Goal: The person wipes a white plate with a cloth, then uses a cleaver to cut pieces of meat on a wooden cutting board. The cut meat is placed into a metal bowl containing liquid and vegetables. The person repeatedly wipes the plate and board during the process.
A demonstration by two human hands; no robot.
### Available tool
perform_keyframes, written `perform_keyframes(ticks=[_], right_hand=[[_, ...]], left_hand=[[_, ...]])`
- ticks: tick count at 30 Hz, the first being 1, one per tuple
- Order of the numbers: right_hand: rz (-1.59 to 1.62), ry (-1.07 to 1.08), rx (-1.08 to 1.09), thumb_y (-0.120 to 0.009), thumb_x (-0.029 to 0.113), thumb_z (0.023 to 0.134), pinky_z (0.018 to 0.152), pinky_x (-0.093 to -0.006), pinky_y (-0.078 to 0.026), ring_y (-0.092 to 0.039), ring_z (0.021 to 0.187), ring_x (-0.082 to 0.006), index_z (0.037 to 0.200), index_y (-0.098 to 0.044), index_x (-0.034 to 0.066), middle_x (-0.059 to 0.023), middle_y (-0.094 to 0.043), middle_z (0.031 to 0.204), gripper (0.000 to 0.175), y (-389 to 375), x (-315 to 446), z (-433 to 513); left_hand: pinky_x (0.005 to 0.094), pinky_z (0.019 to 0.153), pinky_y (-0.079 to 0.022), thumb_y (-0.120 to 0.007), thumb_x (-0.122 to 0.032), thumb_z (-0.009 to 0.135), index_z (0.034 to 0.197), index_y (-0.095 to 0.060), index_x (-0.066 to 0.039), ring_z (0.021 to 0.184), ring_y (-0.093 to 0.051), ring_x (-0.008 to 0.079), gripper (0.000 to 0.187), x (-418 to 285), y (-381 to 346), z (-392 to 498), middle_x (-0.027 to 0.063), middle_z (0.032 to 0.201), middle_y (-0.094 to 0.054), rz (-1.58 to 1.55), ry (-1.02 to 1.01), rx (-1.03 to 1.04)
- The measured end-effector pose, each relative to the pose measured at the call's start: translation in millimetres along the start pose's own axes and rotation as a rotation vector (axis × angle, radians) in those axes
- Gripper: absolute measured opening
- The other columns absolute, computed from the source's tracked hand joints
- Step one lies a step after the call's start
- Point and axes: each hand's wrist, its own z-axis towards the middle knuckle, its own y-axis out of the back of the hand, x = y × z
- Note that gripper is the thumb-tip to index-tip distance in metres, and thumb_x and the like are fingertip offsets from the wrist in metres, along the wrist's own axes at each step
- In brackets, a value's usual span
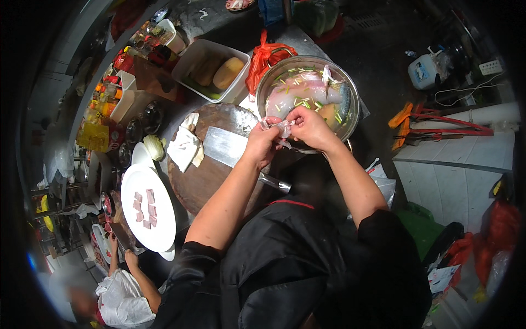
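Observation:
Both hands meet over the near-left rim of a round steel pot (356,103). My left hand (261,144) grips a crumpled, translucent whitish piece (284,128), perhaps thin plastic or a membrane; I cannot tell which. The fingers of my right hand (309,127) pinch its other side. Inside the pot lie pale fish pieces (283,100), one with grey skin, strewn with cut scallion. A cleaver (224,144) rests flat on a round wooden chopping block (201,177), partly behind my left forearm. Beside its blade is a crumpled white cloth (185,144).
A white oval plate (158,222) with several small meat pieces stands left of the block. Beyond are a plastic tub (193,53) with a potato-like vegetable, a red plastic bag (265,57) and sauce bottles (104,109). A co-worker (123,294) handles a cleaver at lower left.

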Motion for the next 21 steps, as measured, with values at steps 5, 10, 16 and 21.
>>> perform_keyframes(ticks=[5,10,16,21], right_hand=[[0.028,-0.009,-0.046,-0.062,-0.003,0.089,0.057,-0.0245,-0.05,-0.061,0.064,-0.0102,0.099,-0.06,-0.0011,-0.0064,-0.067,0.082,0.011,-5,-11,4],[0.077,0.029,-0.066,-0.061,-0.004,0.089,0.056,-0.0248,-0.049,-0.061,0.062,-0.0106,0.097,-0.06,-0.0013,-0.0066,-0.066,0.081,0.008,-6,-12,3],[0.281,-0.032,0.041,-0.066,0.003,0.09,0.059,-0.0257,-0.054,-0.063,0.071,-0.0107,0.105,-0.061,0.0002,-0.0058,-0.066,0.09,0.016,9,-4,-4],[0.184,0.0,0.077,-0.066,0.006,0.091,0.059,-0.025,-0.053,-0.063,0.07,-0.0098,0.112,-0.06,0.0006,-0.0043,-0.066,0.087,0.023,-6,5,-12]], left_hand=[[0.0266,0.05,-0.041,-0.059,-0.004,0.088,0.11,-0.058,-0.013,0.066,-0.06,0.0146,0.024,-3,1,-1,0.005,0.088,-0.065,0.027,0.014,-0.005],[0.0233,0.048,-0.04,-0.057,-0.007,0.09,0.114,-0.057,-0.011,0.066,-0.057,0.013,0.024,-5,6,-3,0.0064,0.093,-0.064,-0.075,0.112,0.017],[0.0208,0.045,-0.038,-0.053,-0.009,0.093,0.116,-0.056,-0.009,0.067,-0.055,0.0133,0.024,-1,16,-6,0.0083,0.096,-0.063,-0.246,0.176,0.062],[0.021,0.044,-0.038,-0.052,-0.01,0.093,0.114,-0.056,-0.009,0.066,-0.056,0.0132,0.021,-3,12,-9,0.0082,0.095,-0.063,-0.188,0.153,0.038]])
